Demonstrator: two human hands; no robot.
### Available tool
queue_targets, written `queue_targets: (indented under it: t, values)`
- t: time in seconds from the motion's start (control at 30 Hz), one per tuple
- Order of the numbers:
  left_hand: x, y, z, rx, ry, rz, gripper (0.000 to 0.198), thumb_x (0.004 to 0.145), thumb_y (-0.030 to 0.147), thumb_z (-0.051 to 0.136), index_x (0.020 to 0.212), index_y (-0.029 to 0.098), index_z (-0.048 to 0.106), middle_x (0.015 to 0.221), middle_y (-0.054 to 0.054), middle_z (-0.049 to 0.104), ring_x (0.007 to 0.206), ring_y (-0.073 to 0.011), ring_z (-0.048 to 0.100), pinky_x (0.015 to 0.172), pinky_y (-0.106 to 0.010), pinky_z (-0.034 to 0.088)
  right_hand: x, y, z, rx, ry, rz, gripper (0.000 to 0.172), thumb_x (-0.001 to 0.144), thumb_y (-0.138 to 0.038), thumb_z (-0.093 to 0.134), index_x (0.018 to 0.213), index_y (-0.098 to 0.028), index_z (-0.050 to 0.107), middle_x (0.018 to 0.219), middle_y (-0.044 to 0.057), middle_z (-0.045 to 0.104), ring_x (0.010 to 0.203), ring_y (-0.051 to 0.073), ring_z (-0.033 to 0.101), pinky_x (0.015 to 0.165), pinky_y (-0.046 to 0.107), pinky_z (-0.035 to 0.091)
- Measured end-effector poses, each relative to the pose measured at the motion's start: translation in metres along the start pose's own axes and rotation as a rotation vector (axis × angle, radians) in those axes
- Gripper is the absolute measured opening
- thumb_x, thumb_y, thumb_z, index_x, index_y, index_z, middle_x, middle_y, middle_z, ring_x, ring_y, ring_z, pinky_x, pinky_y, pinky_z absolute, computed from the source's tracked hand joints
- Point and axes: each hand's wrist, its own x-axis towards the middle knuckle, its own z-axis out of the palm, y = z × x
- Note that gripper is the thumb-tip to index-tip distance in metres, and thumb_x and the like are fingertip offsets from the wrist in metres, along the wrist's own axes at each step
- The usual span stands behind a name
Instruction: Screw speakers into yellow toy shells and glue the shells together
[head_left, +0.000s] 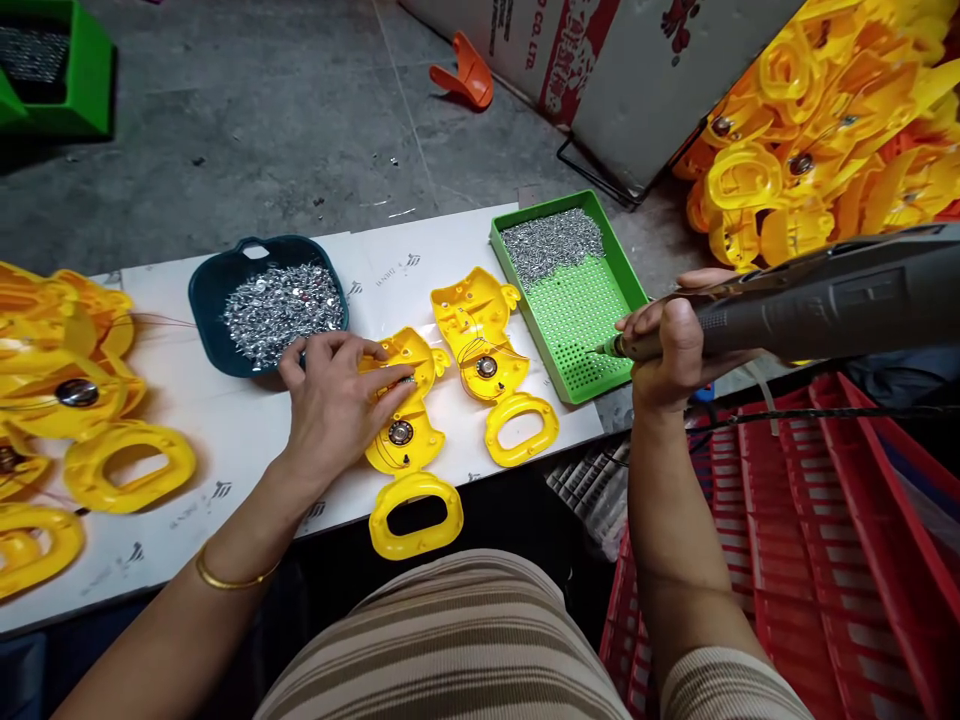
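My left hand [334, 400] is over a yellow plastic shell [424, 443], its thumb and index finger closed on a small metal part [407, 380] at the shell's middle. That shell has a round metal piece and a ring handle toward me. A second yellow shell [480, 318] lies just right of it, with thin wires inside. My right hand [670, 345] is wrapped round a dark electric screwdriver [810, 300]. Its tip points left, over the green perforated tray [581, 300] that has many small screws at its far end.
A dark teal dish [214, 335] heaped with small metal parts stands left of the shells. More yellow shells [67, 350] are piled at the left, others [795, 160] at the upper right. Red crates [810, 540] stand lower right; a carton [600, 90] is behind.
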Motion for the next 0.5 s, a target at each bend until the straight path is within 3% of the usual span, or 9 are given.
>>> queue_targets:
  t: [0.3, 0.5]
  values:
    - [0.0007, 0.0017, -0.0018, 0.008, -0.012, -0.003, 0.022, 0.093, 0.038, 0.057, 0.097, 0.027, 0.075, 0.108, -0.009, 0.066, 0.113, -0.0352, 0.047, 0.093, -0.060, 0.035, -0.0013, 0.0012, 0.0064, 0.032, 0.025, -0.005, 0.016, 0.078, -0.040, 0.069, 0.083, -0.029, 0.059, 0.047, -0.008, 0.041, 0.034, 0.012, 0.038, 0.040, 0.032, 0.039]
    - [0.0011, 0.0015, -0.0016, 0.000, -0.037, -0.041, 0.021, 0.092, 0.038, 0.059, 0.099, 0.028, 0.076, 0.111, -0.008, 0.066, 0.115, -0.0350, 0.046, 0.097, -0.061, 0.034, -0.0024, 0.0005, 0.0049, -0.003, 0.008, 0.014, 0.017, 0.079, -0.042, 0.067, 0.086, -0.029, 0.058, 0.048, -0.008, 0.041, 0.036, 0.014, 0.041, 0.043, 0.034, 0.041]
